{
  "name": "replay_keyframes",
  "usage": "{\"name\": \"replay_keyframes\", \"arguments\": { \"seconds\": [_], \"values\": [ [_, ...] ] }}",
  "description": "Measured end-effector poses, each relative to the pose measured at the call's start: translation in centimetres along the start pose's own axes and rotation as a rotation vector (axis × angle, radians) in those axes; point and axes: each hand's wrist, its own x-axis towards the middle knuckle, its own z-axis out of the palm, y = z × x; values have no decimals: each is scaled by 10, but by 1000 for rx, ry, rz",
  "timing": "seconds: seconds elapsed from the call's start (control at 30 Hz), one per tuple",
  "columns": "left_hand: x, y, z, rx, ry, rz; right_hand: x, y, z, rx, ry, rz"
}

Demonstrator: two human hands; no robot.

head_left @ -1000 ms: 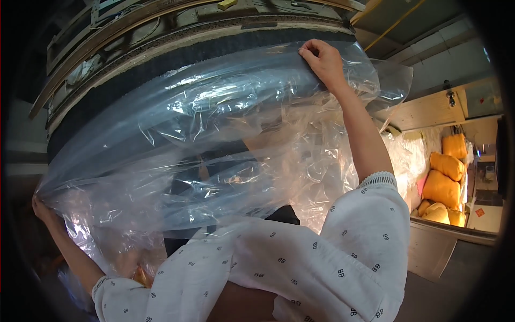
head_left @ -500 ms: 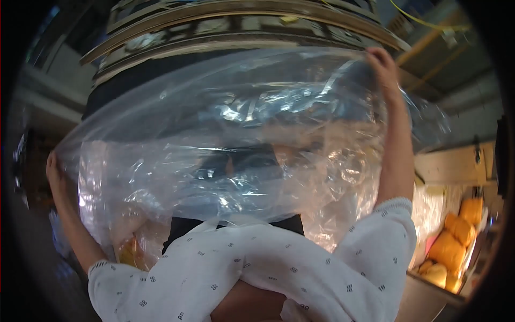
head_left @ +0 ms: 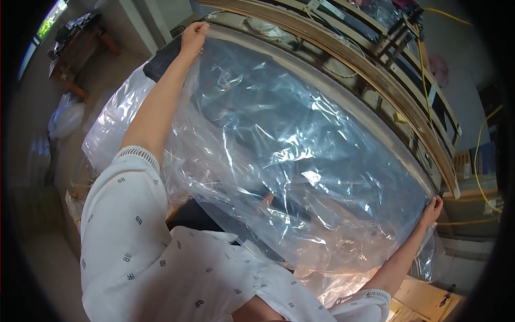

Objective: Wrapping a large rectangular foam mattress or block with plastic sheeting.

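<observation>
A large sheet of clear plastic film (head_left: 300,145) is stretched between my two hands, shiny and wrinkled, its near part hanging down over my lap. My left hand (head_left: 194,38) is closed on its far left edge, beside the corner of a dark surface. Far to the right, my right hand (head_left: 431,211) pinches the film's other end, close to the end of a long wooden bar. Through the film a dark flat surface (head_left: 161,58) shows, its bare corner visible by my left forearm.
Behind the film runs a long machine frame with a wooden bar (head_left: 354,51) and metal parts. A yellow cable (head_left: 477,161) hangs at the right. A small wooden table (head_left: 80,51) stands far left, with a white plastic bag (head_left: 67,115) on the floor. A wooden board (head_left: 424,298) lies lower right.
My left hand has moved up and away to the far edge, and my right hand has come down and outward. The film now lies across the dark surface, and the view has turned.
</observation>
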Motion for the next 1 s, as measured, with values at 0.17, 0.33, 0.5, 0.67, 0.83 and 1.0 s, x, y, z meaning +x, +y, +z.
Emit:
{"name": "replay_keyframes", "arguments": {
  "seconds": [0.17, 0.33, 0.5, 0.67, 0.83, 1.0],
  "values": [
    [9, 9, 27, 37, -25, -50, 21, 8, 3, -178, -20, -38],
    [13, 14, 27, 124, -79, -76, 23, -2, 14, -139, -25, -1],
    [27, -12, 37, 163, 54, -81, 35, 10, 14, -312, 149, -159],
    [42, -32, 23, -328, -48, -370, 43, 18, 5, -412, 136, -97],
    [25, 0, -2, -632, 224, -427, 36, -8, 14, -85, 148, 35],
    [28, 12, -2, -252, 182, -346, 39, 16, 3, 77, 60, -20]
  ]
}}
